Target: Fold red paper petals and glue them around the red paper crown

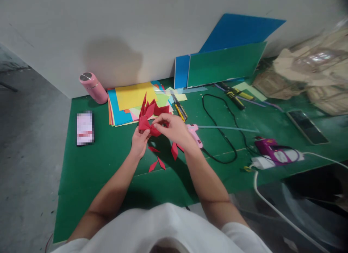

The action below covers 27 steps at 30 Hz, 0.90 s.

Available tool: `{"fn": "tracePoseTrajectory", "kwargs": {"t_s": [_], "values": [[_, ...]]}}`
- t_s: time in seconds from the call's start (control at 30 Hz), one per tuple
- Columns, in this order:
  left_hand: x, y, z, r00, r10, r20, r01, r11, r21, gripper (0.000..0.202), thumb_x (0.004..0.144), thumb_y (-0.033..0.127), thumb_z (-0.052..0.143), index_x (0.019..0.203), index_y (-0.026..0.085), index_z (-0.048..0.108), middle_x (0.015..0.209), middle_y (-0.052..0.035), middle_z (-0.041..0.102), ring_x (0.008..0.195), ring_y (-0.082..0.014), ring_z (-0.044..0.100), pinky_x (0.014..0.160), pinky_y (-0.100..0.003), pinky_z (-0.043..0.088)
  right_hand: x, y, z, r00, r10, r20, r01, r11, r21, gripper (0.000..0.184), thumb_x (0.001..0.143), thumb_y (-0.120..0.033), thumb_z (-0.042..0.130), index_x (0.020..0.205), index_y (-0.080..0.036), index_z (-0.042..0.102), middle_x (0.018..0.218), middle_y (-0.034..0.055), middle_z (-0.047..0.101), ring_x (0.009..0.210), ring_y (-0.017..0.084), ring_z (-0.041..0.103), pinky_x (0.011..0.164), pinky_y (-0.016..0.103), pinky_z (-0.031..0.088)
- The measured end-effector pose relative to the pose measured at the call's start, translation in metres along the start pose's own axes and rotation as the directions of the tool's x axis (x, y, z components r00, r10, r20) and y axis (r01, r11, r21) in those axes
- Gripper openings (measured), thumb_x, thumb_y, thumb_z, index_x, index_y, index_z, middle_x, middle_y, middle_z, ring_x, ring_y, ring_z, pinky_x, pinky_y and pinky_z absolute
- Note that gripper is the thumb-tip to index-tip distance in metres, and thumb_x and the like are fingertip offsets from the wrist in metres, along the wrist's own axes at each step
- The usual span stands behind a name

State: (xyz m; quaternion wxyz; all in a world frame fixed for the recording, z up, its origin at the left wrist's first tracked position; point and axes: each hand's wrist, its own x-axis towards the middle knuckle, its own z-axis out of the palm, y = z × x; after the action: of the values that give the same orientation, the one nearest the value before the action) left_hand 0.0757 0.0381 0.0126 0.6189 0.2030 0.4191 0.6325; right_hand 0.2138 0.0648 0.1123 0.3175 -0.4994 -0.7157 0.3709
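A red folded-paper model [146, 117] with several pointed spikes is held up above the green table. My left hand [139, 141] grips its lower left side, thumb on the front. At its right side my right hand [170, 127] pinches the red paper between thumb and forefinger. Whether a separate small piece is in that pinch I cannot make out. Below the hands, small red folded pieces [153, 166] lie on the table, and a larger red piece [174, 151] lies nearer my right forearm. A pink glue gun [194, 135] rests just right of my right hand, partly hidden.
Behind the model lies a stack of coloured paper [130, 95] with a yellow utility knife [179, 110] beside it. A pink bottle [94, 88] stands at the left. Rightward are a looped black cord [217, 126], pliers [233, 97], a phone [307, 127] and a power strip [268, 162].
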Motion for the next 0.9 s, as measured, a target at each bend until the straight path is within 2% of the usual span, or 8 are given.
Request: {"fn": "tracePoseTrajectory", "kwargs": {"t_s": [0.13, 0.23, 0.33, 0.47, 0.63, 0.9], "values": [[0.000, 0.001, 0.001, 1.000, 0.001, -0.005, -0.001, 1.000, -0.021, 0.048, 0.058, 0.032, 0.088, 0.097, 0.021, 0.063, 0.094, -0.0015, 0.072, 0.084, -0.0134, 0.067, 0.078, -0.025, 0.051, 0.000, 0.000, 0.000, 1.000, -0.021, 0.012, 0.021, 1.000, 0.004, 0.010, 0.080, -0.021, 0.056, 0.080, -0.020, 0.066, 0.083, 0.0019, 0.072, 0.077, 0.016, 0.064, 0.072, 0.029, 0.047], [0.000, 0.002, 0.002, 1.000, 0.001, -0.012, -0.002, 0.999, -0.034, 0.048, 0.056, 0.032, 0.089, 0.095, 0.020, 0.063, 0.093, -0.0009, 0.072, 0.081, -0.0121, 0.067, 0.076, -0.023, 0.051, 0.001, 0.002, 0.000, 0.998, -0.055, 0.040, 0.054, 0.998, 0.023, 0.009, 0.079, -0.020, 0.057, 0.085, -0.020, 0.064, 0.091, 0.0024, 0.071, 0.085, 0.017, 0.065, 0.077, 0.030, 0.048], [-0.001, 0.003, 0.003, 1.000, 0.003, -0.017, -0.003, 1.000, -0.024, 0.048, 0.056, 0.032, 0.088, 0.095, 0.021, 0.063, 0.089, -0.0002, 0.072, 0.078, -0.0118, 0.066, 0.074, -0.023, 0.050, 0.000, 0.006, 0.003, 0.996, -0.057, 0.062, 0.055, 0.998, 0.026, 0.026, 0.075, -0.017, 0.060, 0.101, -0.022, 0.057, 0.099, 0.0032, 0.070, 0.092, 0.018, 0.066, 0.079, 0.032, 0.049], [-0.001, 0.002, 0.002, 1.000, -0.002, -0.003, 0.002, 1.000, -0.023, 0.049, 0.056, 0.033, 0.088, 0.097, 0.021, 0.062, 0.090, 0.0000, 0.071, 0.080, -0.0116, 0.066, 0.075, -0.023, 0.049, -0.001, 0.007, 0.010, 0.998, -0.039, 0.043, 0.041, 0.998, -0.056, 0.043, 0.073, -0.013, 0.060, 0.114, -0.022, 0.049, 0.093, 0.0035, 0.069, 0.090, 0.020, 0.067, 0.078, 0.033, 0.050], [-0.001, 0.001, 0.001, 1.000, 0.000, 0.004, 0.000, 1.000, -0.015, 0.050, 0.058, 0.033, 0.087, 0.099, 0.021, 0.061, 0.094, -0.0016, 0.071, 0.084, -0.0132, 0.066, 0.081, -0.025, 0.050, -0.001, 0.006, 0.018, 0.996, -0.089, -0.011, 0.086, 0.983, -0.163, 0.047, 0.073, -0.009, 0.055, 0.118, -0.021, 0.047, 0.093, 0.0046, 0.070, 0.090, 0.021, 0.066, 0.082, 0.036, 0.047], [0.000, 0.002, 0.000, 1.000, -0.005, 0.022, 0.006, 1.000, -0.028, 0.050, 0.061, 0.032, 0.086, 0.102, 0.021, 0.061, 0.103, -0.0047, 0.070, 0.096, -0.0161, 0.065, 0.086, -0.027, 0.049, -0.001, 0.010, 0.026, 0.988, -0.138, -0.066, 0.126, 0.978, -0.163, 0.046, 0.072, -0.009, 0.054, 0.115, -0.022, 0.047, 0.086, 0.0009, 0.070, 0.086, 0.019, 0.066, 0.089, 0.037, 0.042]]}}
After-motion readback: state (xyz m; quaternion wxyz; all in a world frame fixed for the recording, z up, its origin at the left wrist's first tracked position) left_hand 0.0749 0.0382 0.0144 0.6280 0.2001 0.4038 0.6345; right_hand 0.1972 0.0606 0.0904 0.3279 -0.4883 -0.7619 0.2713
